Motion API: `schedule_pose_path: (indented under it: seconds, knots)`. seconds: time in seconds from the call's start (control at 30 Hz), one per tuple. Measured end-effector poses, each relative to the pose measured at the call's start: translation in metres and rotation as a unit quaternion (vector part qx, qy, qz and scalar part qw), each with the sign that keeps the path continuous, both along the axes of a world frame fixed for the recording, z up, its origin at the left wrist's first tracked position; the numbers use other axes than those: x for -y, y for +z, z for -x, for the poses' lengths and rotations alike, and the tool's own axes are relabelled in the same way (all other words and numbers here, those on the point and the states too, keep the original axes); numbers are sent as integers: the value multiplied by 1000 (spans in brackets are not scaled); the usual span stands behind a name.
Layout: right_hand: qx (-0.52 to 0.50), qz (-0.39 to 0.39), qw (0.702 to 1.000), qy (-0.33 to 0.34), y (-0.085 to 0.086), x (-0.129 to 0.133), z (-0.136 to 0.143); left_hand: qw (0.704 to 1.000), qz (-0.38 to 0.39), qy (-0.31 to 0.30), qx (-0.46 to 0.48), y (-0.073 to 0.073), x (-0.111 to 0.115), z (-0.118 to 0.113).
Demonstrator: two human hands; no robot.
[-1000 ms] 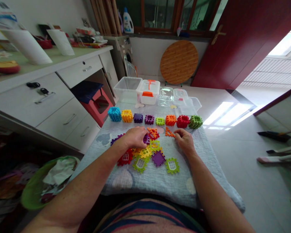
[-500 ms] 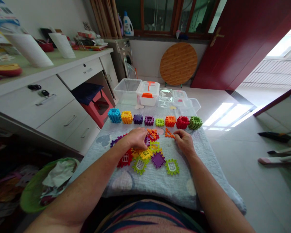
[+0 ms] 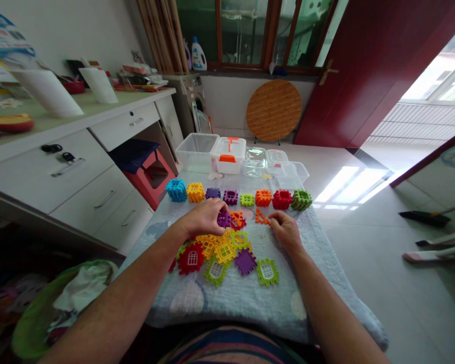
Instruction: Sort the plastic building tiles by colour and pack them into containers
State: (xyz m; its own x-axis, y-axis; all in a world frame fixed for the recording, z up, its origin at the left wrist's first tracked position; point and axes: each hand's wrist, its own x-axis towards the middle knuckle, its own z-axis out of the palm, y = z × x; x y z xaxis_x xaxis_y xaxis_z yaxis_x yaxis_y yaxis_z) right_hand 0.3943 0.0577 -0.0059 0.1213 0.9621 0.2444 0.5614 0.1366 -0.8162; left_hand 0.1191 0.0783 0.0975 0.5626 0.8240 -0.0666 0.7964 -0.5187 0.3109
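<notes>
Here | left hand (image 3: pixel 206 217) gripping purple piece (image 3: pixel 223 219) | right hand (image 3: pixel 286 230) pinching orange triangle (image 3: pixel 262 217) between them

no legible text or numbers

Home interior: washing machine (image 3: pixel 183 97), detergent bottle (image 3: pixel 199 55), brown curtain (image 3: pixel 162 35), pink stool (image 3: pixel 150 167), green basket (image 3: pixel 30 331) with cloths (image 3: pixel 78 289).

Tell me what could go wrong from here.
The left hand, gripping a purple piece, is just in front of the dark blue stack and might knock it. Yellow pieces overlap others, so lifting one could drag its neighbours. The olive-green stack stands near the right edge of the table and could fall.
</notes>
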Motion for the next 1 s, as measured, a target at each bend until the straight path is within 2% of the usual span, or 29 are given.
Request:
schedule_pose_path:
  seconds: [0.17, 0.27, 0.37, 0.5, 0.7, 1.0]
  knots:
    - [6, -4, 1000, -3, 0, -1, 0, 998, -67, -2, -1, 2, -44, -2]
    - [11, -3, 1000, -10, 1, -2, 0, 995, -93, -1, -28, 2, -71, -12]
    - [10, -2, 1000, -12, 2, -3, 0, 993, -97, -12, -59, -4, -87, -24]
    - [8, -8, 1000, -9, 2, -3, 0, 992, -92, -18, -84, -16, -96, -31]
    - [9, -4, 1000, -9, 0, -3, 0, 994, -79, -24, -71, -31, -105, -25]
    - [4, 0, 1000, -7, -1, -3, -1, 990, -51, -23, -128, -33, -108, -27]
